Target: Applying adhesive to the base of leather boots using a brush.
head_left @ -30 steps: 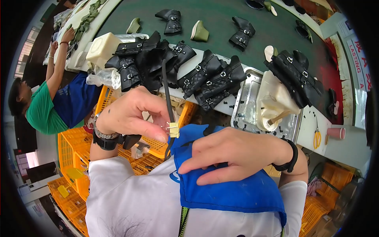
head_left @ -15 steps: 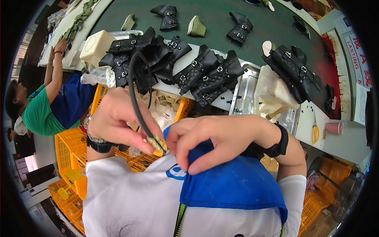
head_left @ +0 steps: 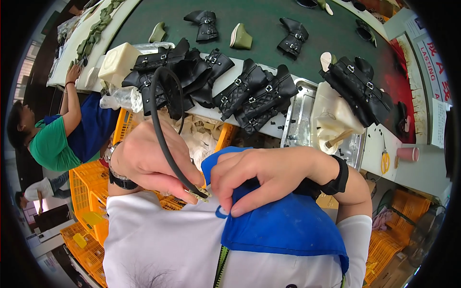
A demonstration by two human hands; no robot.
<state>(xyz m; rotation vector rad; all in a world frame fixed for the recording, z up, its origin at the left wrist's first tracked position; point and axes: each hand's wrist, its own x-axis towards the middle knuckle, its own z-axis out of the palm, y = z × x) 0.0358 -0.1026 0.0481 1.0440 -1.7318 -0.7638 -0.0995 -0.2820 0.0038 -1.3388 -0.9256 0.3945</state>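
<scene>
My left hand is closed around the lower end of a thick black cable. The cable loops up over the boots, and a small brass-coloured end piece sticks out past my fingertips, in front of my chest. Fingers pressed together, my right hand grips the edge of a blue apron beside a round blue-and-white emblem that the fingers partly cover. Behind this lies my white shirt. The two hands are close but apart.
Black buckled boots are piled along the near table edge, more stand on the green table. A metal tray holds a white container with a brush. Yellow scissors, a pink cup and orange crates flank me. A co-worker stands left.
My left hand has shifted slightly right and down, and the cable's end has turned toward my right hand. The co-worker's arms have lowered, and another person shows at far left.
</scene>
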